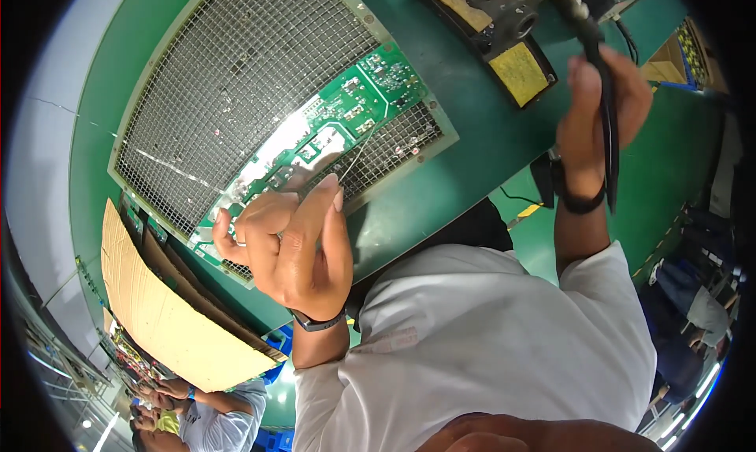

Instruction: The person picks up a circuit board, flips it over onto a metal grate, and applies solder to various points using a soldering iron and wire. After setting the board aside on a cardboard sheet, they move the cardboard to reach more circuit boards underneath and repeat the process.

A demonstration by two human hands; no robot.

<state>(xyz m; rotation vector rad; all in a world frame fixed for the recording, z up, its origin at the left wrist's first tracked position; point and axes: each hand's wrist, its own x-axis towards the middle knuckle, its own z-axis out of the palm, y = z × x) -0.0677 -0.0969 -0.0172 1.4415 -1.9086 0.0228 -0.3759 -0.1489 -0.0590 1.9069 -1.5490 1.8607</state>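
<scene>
Over the near edge of a long green circuit board is my left hand, its thumb and index finger pinching a thin solder wire. The wire's free end reaches toward the board's components. The board lies across a metal mesh tray. At the right, my right hand is wrapped round the black handle of a soldering iron. The iron's front end is up by a dark iron stand, apart from the board; whether it touches the stand I cannot tell.
A yellow sponge sits in the stand's holder. The green worktable ends near my body. Left of me is an open cardboard box. Another person in a white shirt is at the lower left. An open carton stands far right.
</scene>
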